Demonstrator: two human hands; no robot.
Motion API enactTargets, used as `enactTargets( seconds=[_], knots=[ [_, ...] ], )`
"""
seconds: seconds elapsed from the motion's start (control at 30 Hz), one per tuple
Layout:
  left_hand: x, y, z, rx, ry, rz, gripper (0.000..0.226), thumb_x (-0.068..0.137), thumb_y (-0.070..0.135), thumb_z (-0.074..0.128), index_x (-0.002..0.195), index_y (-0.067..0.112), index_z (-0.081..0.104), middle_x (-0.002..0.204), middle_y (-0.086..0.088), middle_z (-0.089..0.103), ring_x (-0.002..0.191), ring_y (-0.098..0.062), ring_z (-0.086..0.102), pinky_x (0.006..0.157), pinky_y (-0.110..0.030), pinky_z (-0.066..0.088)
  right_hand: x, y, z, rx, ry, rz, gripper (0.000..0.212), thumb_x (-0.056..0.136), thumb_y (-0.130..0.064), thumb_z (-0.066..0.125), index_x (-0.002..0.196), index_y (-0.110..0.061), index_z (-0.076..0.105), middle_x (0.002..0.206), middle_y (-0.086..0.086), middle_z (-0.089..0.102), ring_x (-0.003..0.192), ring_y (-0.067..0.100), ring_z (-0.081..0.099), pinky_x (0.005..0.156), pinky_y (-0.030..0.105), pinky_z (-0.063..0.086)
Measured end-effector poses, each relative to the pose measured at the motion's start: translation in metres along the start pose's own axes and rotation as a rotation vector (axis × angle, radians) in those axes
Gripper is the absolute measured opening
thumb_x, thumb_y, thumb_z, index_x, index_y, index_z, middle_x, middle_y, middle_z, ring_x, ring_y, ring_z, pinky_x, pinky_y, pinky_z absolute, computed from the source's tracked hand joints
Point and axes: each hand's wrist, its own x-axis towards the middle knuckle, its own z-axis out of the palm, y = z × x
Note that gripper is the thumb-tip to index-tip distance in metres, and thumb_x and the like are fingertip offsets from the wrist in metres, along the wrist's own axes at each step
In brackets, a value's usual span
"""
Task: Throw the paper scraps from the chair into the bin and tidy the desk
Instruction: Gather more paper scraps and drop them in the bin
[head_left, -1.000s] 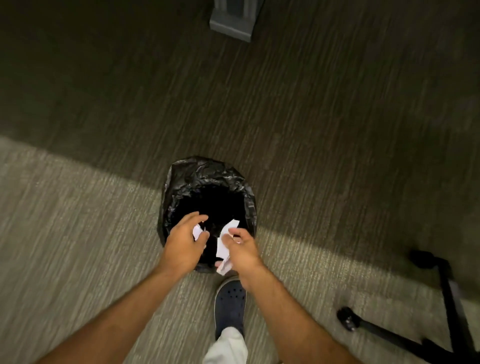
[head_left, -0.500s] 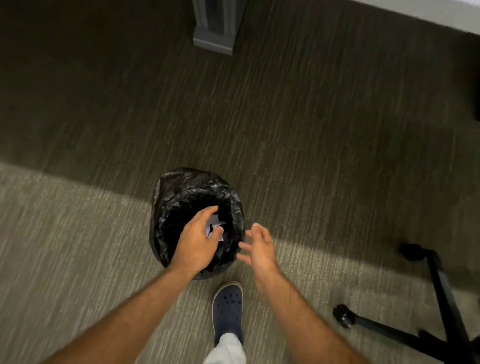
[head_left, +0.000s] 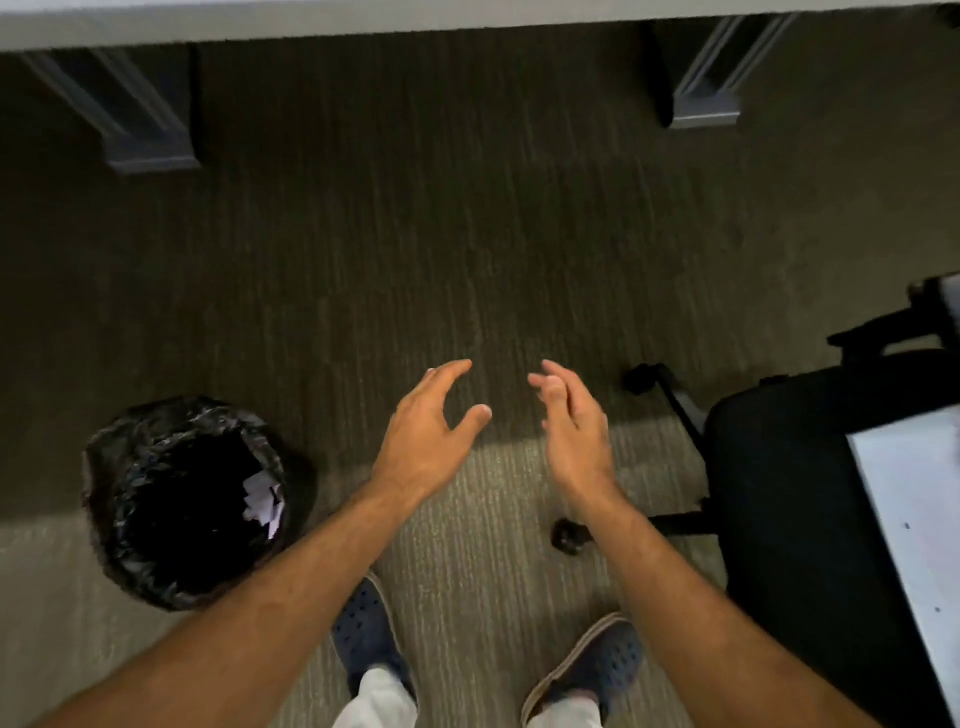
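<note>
A round bin (head_left: 119, 499) lined with a black bag stands on the carpet at lower left. White paper scraps (head_left: 264, 501) lie inside it against its right wall. My left hand (head_left: 426, 436) hovers over the carpet to the right of the bin, fingers spread, holding nothing. My right hand (head_left: 574, 426) is beside it, fingers loosely apart and empty. A black office chair (head_left: 789, 499) stands at the right, its seat dark and bare where I can see it. A white desk edge (head_left: 363, 21) runs along the top.
Two grey desk feet (head_left: 150, 150) (head_left: 704, 111) rest on the carpet under the desk. The chair's black wheeled legs (head_left: 571, 535) reach toward my feet. A white panel (head_left: 919, 519) covers the right edge. My two dark clogs (head_left: 363, 634) stand at the bottom.
Both hands let go of the paper scraps over the bin and moved away to the right. My view swung right and up, so the bin now sits at the left and the chair appears.
</note>
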Motion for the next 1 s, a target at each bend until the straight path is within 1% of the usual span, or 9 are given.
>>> enactTargets(
  seconds=[0.03,0.1,0.2,0.27,0.37,0.5,0.67,0.8,1.0],
  knots=[
    [0.001,0.021,0.018,0.002,-0.021,0.021,0.059,0.091,0.037,0.069,0.145,0.026,0.049,0.149,0.005,0.051,0.117,-0.045,0.058,0.099,-0.055,0.047,0.002,0.001,-0.029,-0.025,0.018,-0.034,0.037,0.105,-0.040,0.040,0.137,-0.028,0.057,0.126,-0.012,0.068,0.112,-0.017,0.055,0.096,0.008,0.042],
    [0.004,0.064,0.056,0.008,-0.057,0.060,0.062,0.089,0.039,0.071,0.146,0.027,0.048,0.150,0.006,0.049,0.125,-0.037,0.056,0.103,-0.052,0.045,0.005,0.007,-0.087,-0.066,0.053,-0.068,0.040,0.106,-0.040,0.041,0.140,-0.026,0.055,0.130,-0.011,0.067,0.112,-0.022,0.052,0.090,0.001,0.039],
    [0.009,0.127,0.116,0.020,-0.096,0.153,0.064,0.088,0.038,0.072,0.146,0.025,0.048,0.150,0.006,0.049,0.141,-0.018,0.041,0.113,-0.044,0.037,0.006,0.023,-0.170,-0.081,0.105,-0.094,0.042,0.105,-0.041,0.042,0.142,-0.025,0.053,0.137,-0.009,0.062,0.125,-0.006,0.053,0.105,0.020,0.044],
    [0.011,0.163,0.154,0.016,-0.135,0.208,0.062,0.089,0.034,0.072,0.145,0.026,0.048,0.149,0.008,0.050,0.141,-0.010,0.039,0.115,-0.037,0.035,0.005,0.039,-0.222,-0.120,0.139,-0.096,0.041,0.104,-0.039,0.045,0.143,-0.026,0.053,0.141,-0.008,0.059,0.130,0.000,0.051,0.111,0.034,0.043],
    [0.010,0.208,0.209,0.034,-0.200,0.262,0.062,0.087,0.031,0.073,0.144,0.027,0.048,0.145,0.011,0.050,0.131,0.003,0.040,0.107,-0.021,0.034,0.001,0.070,-0.291,-0.208,0.198,-0.064,0.041,0.103,-0.039,0.050,0.143,-0.031,0.051,0.145,-0.011,0.055,0.132,0.001,0.048,0.111,0.036,0.043],
    [0.005,0.250,0.274,0.086,-0.289,0.317,0.069,0.084,0.028,0.077,0.145,0.026,0.046,0.146,0.010,0.050,0.135,-0.007,0.044,0.111,-0.031,0.039,-0.007,0.108,-0.371,-0.296,0.373,0.014,0.034,0.102,-0.034,0.053,0.136,-0.037,0.055,0.145,-0.010,0.051,0.131,0.002,0.042,0.111,0.035,0.041],
    [0.004,0.291,0.346,0.124,-0.366,0.336,0.076,0.082,0.023,0.082,0.147,0.027,0.043,0.149,0.008,0.046,0.136,-0.010,0.041,0.110,-0.031,0.037,-0.014,0.148,-0.451,-0.474,0.513,0.036,0.033,0.094,-0.020,0.063,0.127,-0.021,0.063,0.134,-0.001,0.061,0.131,0.018,0.040,0.109,0.038,0.040],
    [0.011,0.317,0.396,0.124,-0.427,0.386,0.069,0.082,0.021,0.081,0.141,0.027,0.046,0.140,0.008,0.049,0.120,-0.005,0.046,0.101,-0.031,0.045,-0.016,0.183,-0.498,-0.655,0.553,0.224,0.054,0.087,-0.022,0.070,0.137,-0.014,0.053,0.142,0.011,0.053,0.129,0.036,0.042,0.102,0.051,0.045],
    [0.020,0.336,0.453,0.264,-0.459,0.525,0.075,0.082,0.019,0.081,0.147,0.019,0.042,0.153,-0.005,0.040,0.136,-0.022,0.039,0.108,-0.032,0.037,-0.009,0.234,-0.527,-0.604,0.424,0.383,0.099,0.079,-0.043,0.079,0.158,-0.026,0.021,0.167,0.006,0.016,0.151,0.036,0.013,0.118,0.054,0.030]
  ],
)
